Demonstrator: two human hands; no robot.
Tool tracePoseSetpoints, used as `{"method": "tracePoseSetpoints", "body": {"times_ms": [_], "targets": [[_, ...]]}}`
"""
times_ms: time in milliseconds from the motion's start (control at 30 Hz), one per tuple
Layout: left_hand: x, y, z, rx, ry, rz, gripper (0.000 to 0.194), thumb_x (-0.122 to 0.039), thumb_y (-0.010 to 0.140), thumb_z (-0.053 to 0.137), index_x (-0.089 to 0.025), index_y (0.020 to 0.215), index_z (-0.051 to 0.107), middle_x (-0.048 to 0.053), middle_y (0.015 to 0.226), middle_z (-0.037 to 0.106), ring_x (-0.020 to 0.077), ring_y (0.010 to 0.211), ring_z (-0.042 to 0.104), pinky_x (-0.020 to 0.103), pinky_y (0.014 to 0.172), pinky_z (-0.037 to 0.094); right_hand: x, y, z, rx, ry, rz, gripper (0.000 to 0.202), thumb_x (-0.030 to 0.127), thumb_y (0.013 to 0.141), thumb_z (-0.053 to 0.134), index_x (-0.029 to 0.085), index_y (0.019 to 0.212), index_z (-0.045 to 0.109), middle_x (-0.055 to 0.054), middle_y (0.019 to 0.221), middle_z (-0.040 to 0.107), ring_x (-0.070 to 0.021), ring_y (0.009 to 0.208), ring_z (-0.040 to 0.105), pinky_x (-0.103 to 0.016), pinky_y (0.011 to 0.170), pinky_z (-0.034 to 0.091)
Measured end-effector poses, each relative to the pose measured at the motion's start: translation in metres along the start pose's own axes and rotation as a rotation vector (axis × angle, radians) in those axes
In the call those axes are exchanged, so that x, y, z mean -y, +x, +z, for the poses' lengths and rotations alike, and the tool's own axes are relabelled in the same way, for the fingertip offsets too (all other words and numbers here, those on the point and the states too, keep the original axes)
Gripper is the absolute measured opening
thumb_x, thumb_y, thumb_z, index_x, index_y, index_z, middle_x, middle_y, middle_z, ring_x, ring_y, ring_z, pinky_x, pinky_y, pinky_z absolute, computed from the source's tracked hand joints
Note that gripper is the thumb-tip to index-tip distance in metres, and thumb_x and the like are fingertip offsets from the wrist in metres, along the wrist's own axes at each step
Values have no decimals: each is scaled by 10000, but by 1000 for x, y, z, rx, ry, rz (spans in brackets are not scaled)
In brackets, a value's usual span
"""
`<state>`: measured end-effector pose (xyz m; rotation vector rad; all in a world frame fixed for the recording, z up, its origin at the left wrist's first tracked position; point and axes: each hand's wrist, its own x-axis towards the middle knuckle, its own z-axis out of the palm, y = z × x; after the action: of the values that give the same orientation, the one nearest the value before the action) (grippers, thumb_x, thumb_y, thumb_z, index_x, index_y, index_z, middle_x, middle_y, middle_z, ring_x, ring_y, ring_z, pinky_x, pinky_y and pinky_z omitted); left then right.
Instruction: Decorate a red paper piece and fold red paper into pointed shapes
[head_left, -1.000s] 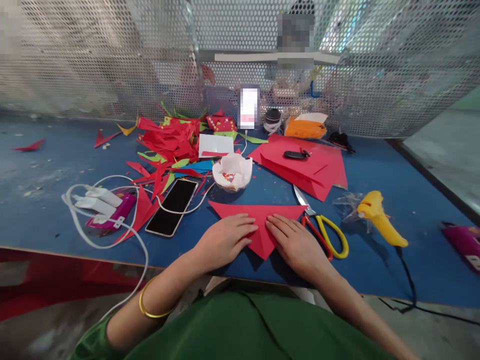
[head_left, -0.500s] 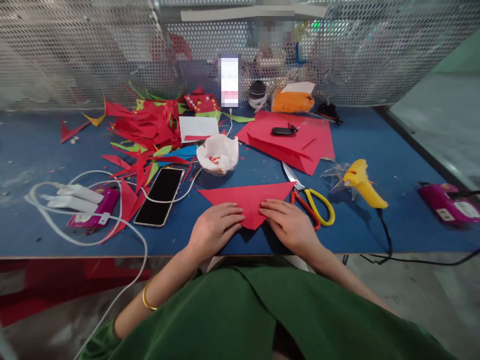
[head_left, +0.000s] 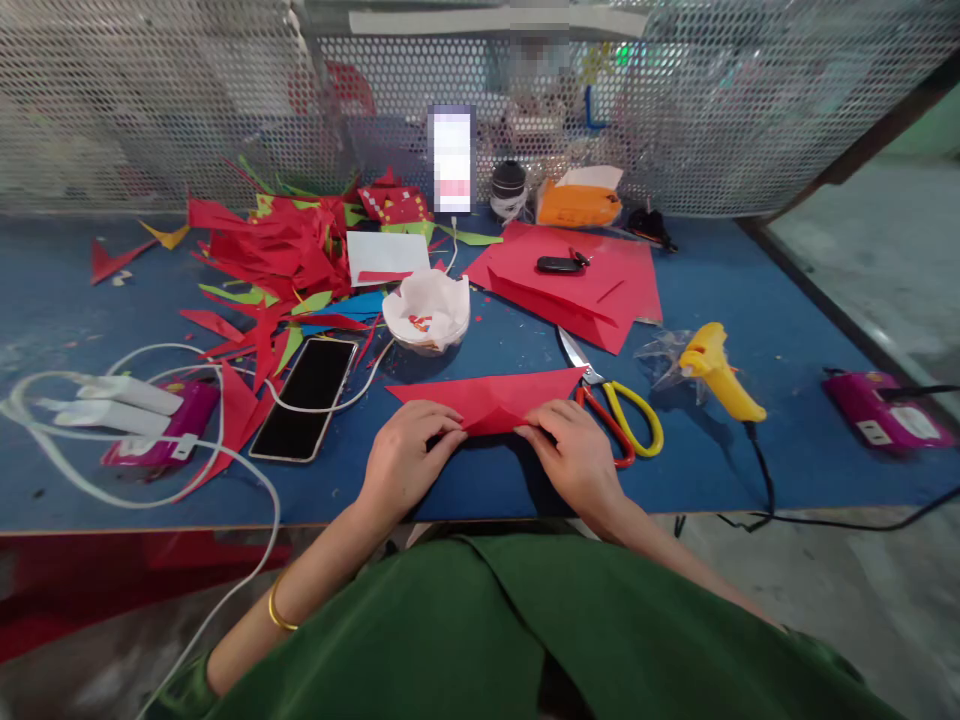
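Note:
A folded red paper [head_left: 491,397] lies crosswise near the table's front edge, its long straight side away from me and its bottom edge now nearly flat. My left hand [head_left: 409,450] pinches its lower left part between thumb and fingers. On the right, my right hand [head_left: 574,450] pinches the lower right part the same way. Scissors [head_left: 611,405] with one red and one yellow handle lie just right of the paper, beside my right hand. Beyond the paper stands a white paper-lined bowl [head_left: 427,312] with small scraps in it.
Left: black phone [head_left: 306,400], white cables, a purple power strip [head_left: 199,420] and a heap of red scraps [head_left: 277,245]. Right: yellow glue gun [head_left: 720,370] and another purple strip [head_left: 885,410]. Behind: red sheets [head_left: 577,280], orange pack [head_left: 577,205], lit phone [head_left: 452,160].
The paper's lower point, which hung toward me, is now folded up. Both hands have gone from resting flat on the paper to pinching its lower edge. The view has shifted slightly.

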<state>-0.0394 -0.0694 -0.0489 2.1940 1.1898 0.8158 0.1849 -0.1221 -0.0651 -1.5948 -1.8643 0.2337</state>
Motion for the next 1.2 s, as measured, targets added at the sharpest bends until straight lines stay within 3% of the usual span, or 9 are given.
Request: {"method": "tracePoseSetpoints", "body": {"times_ms": [267, 567, 1200], "targets": [[-5, 0, 6, -34, 51, -68, 147, -255, 883, 688, -207, 744, 703, 32, 908, 745, 198, 900, 671, 338, 825, 517, 2, 3, 5, -43, -10, 49, 199, 299, 951, 609, 181, 798, 655, -68, 880, 657, -219, 831, 596, -357, 769, 472], [-7, 0, 8, -77, 83, -83, 203, -222, 888, 674, -188, 690, 638, 36, 883, 713, 189, 874, 644, 330, 800, 496, 0, 6, 9, -57, -79, 56, 257, 366, 919, 658, 169, 758, 620, -78, 874, 645, -232, 834, 600, -367, 754, 476], [-7, -1, 11, -52, 277, 23, 222, -188, 912, 635, -189, 710, 543, 60, 888, 636, 228, 897, 570, 358, 785, 491, -1, 6, 9, -50, -102, 74, 334, 448, 966, 564, 205, 738, 544, -76, 867, 611, -224, 818, 562, -372, 717, 455]]}}
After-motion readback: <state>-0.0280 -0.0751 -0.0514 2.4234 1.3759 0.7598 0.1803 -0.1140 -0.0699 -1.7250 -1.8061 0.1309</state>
